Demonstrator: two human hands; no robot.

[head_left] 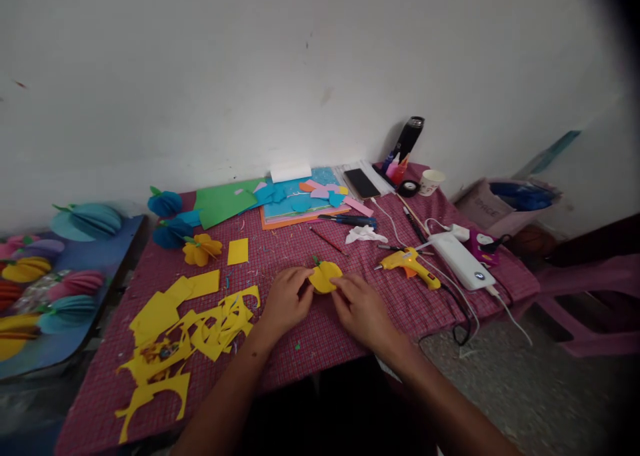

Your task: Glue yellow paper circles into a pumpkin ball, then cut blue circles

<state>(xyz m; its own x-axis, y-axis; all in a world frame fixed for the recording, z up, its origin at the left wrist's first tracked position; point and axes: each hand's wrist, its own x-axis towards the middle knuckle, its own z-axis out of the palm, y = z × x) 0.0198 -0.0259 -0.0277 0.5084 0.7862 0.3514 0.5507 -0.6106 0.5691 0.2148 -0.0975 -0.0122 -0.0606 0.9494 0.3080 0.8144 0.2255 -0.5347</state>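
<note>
Between my two hands is a yellow paper fruit [325, 277] with a small green stem, just above the checked tablecloth. My left hand [287, 297] pinches its left edge between thumb and fingers. On the opposite side, the fingers of my right hand [361, 308] grip its lower right edge. Yellow paper scraps [220, 326] lie left of my left hand, and a yellow square of paper [238, 251] sits beyond them. To the right of my right hand rests a yellow glue gun [410, 264].
Finished paper fruits [167, 233] stand at the table's left, with more on a blue board [113, 256]. Coloured paper sheets [233, 199], a phone [363, 183], a black flask [410, 136] and a paper cup [431, 182] line the back. A white power bank [460, 259] and cables lie right.
</note>
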